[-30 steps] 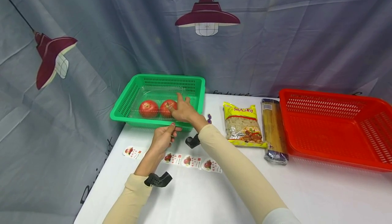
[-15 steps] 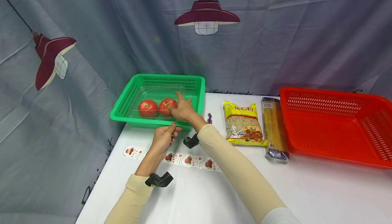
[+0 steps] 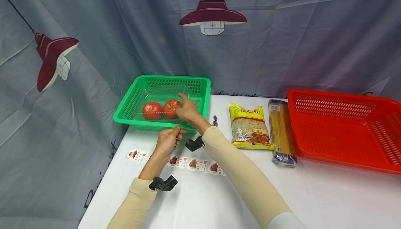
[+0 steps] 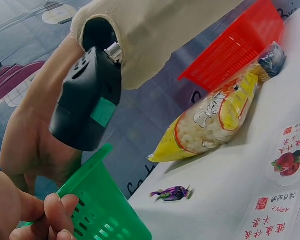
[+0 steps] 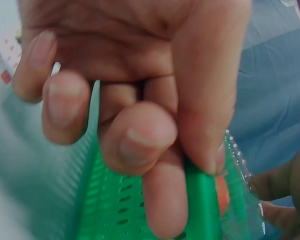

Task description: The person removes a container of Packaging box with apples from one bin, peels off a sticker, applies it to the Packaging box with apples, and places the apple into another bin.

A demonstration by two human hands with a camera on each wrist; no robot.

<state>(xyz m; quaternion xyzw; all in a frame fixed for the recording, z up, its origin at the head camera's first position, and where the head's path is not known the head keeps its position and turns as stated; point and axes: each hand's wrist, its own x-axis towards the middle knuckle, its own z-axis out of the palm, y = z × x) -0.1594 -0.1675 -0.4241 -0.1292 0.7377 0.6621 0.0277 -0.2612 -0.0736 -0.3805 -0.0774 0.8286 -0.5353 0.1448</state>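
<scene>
In the head view my left hand pinches the near rim of the green basket, thumb above and fingers curled below. That grip fills the middle of the right wrist view, thumb and index finger at the rim. Inside the basket are two red apples in a clear plastic box. Over the right end of the box, my right hand has its fingers spread, thumb side close to the right apple. The right wrist view shows its fingertips right at the box's edge.
A strip of apple labels lies on the white table in front of the basket. To the right are a purple-wrapped candy, a yellow bag of pasta, a long noodle pack and a red basket. A curtain hangs behind.
The right hand has shifted slightly, its thumb drawing back off the right apple. The left hand keeps its hold on the rim, and the basket has stayed in place.
</scene>
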